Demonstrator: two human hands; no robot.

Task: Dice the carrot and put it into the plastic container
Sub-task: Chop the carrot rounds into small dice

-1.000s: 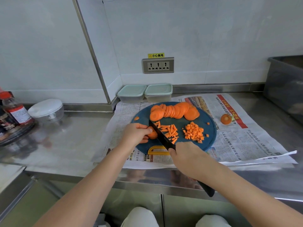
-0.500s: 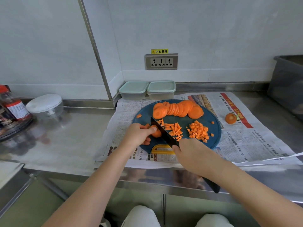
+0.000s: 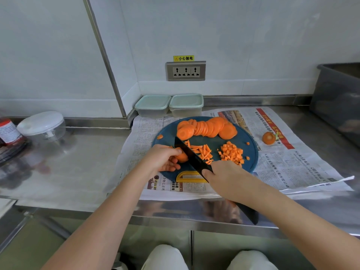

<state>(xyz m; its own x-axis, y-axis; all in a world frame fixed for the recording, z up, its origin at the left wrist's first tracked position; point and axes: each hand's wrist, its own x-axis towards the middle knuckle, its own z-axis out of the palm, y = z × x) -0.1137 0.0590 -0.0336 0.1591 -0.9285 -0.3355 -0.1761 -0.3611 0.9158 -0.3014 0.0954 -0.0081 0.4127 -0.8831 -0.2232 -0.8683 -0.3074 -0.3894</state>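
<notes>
**Pinning carrot slices beside the black knife**

My left hand [image 3: 163, 158] curls over a small stack of carrot slices [image 3: 182, 157] at the near-left of the blue cutting board [image 3: 214, 144], fingertips tucked and gripping it in place. My right hand [image 3: 228, 178] wraps the handle of the black knife [image 3: 192, 158], forefinger laid forward. The blade slants up and to the left, its flat just beside my left knuckles. Whether the edge touches the board I cannot tell. The handle's butt juts out behind my wrist, past the front edge of the counter [image 3: 68, 168].

Right of the blade lie carrot strips [image 3: 202, 152], then a heap of diced carrot [image 3: 231, 152], with loose cubes near the right rim. Carrot rounds [image 3: 206, 128] lean in a row along the far rim, with bare board between them and the strips. The board's yellow grip [image 3: 185, 177] is partly hidden by my right hand.

Two plastic containers [image 3: 153, 105], lids on, stand side by side against the wall just beyond the board; I cannot make out their contents. Newspaper [image 3: 292, 162] spreads wide to the right, where a carrot top [image 3: 268, 138] lies alone. A grey tub [image 3: 339, 98] is cut off at the right edge. Open steel lies between the paper and a clear bowl [image 3: 41, 126] at left, beside a bottle [image 3: 7, 131] cropped by the frame.
</notes>
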